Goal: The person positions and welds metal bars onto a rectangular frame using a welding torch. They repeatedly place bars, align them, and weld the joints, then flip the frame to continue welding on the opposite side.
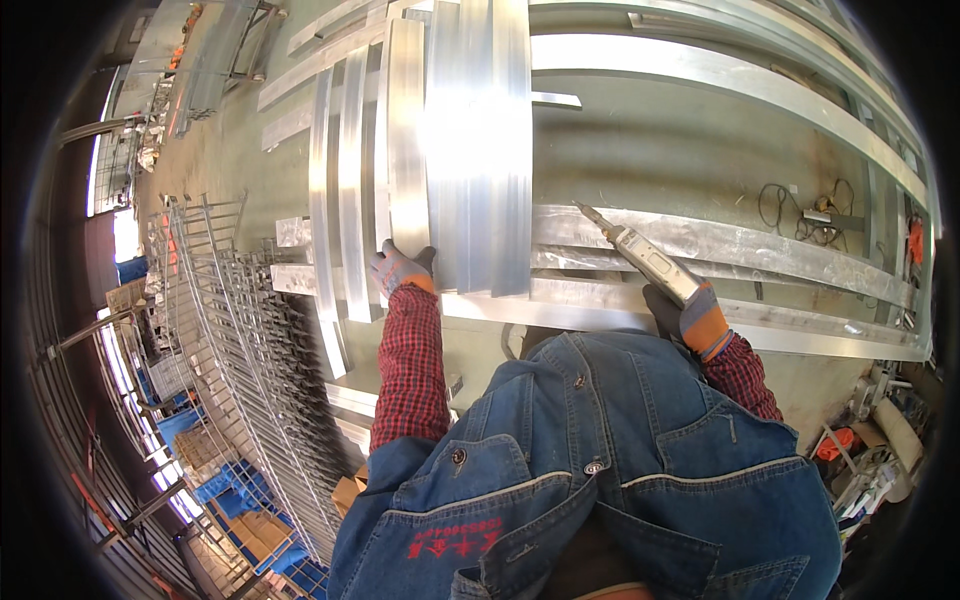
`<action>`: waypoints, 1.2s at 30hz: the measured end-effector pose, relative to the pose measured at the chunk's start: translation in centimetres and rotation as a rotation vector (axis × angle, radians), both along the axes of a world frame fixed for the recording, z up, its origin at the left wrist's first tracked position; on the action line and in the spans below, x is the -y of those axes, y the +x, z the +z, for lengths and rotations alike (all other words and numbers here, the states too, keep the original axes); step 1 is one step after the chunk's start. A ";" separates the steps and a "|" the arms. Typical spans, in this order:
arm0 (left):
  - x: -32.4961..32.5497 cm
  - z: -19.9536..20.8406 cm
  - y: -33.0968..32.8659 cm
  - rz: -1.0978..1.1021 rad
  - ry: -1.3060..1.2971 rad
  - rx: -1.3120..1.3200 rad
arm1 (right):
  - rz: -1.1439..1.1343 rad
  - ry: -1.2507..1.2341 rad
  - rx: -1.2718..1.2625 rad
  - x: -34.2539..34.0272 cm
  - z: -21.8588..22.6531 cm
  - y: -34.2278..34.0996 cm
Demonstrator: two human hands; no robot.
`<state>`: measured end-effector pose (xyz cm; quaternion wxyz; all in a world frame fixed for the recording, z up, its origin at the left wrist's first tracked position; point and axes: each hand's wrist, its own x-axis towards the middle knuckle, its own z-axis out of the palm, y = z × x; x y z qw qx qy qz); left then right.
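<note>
My left hand [404, 268], in a grey and orange glove, is closed around the near end of a long, shiny metal bar [407, 140]. Its thumb lies on the bar's right side and the fingers on its left. Right beside that bar is a row of wide, bright metal profiles [478, 190], laid close together. My right hand [690, 318], gloved alike, holds a straight, pale grey power tool [648, 258] by its rear end. The tool's brass-coloured nose and thin tip point up and left, above the metal beams. Its exact kind is unclear.
Long metal beams [720, 240] run crosswise beneath the profiles. Narrower bars [352, 180] lie to the left. A wire rack [215, 330] stands farther left. Dark cables [800, 215] lie on the floor at right, and mixed scrap [880, 450] is piled at lower right.
</note>
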<state>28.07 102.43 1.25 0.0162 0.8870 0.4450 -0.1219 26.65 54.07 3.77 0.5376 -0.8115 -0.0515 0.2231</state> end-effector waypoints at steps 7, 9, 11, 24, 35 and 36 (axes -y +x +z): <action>4.3 -1.3 -1.5 -0.258 -0.176 0.093 | -0.016 -0.013 0.096 0.3 -1.6 0.0; 5.1 -2.6 -2.2 -0.289 -0.092 0.175 | -0.010 -0.016 0.100 0.4 -1.7 0.0; 5.1 -3.4 -2.4 -0.237 -0.087 0.127 | -0.032 0.019 0.030 0.4 -1.7 -0.1; 4.9 -0.8 1.3 0.075 -0.299 0.020 | -0.057 0.006 0.067 0.3 -1.6 -0.4; 10.5 -5.5 0.1 -0.219 -0.852 0.708 | -0.030 -0.044 0.126 1.1 -3.0 -0.8; 11.2 -5.9 0.4 -0.186 -0.854 0.666 | -0.031 -0.025 0.010 1.2 -3.0 -0.8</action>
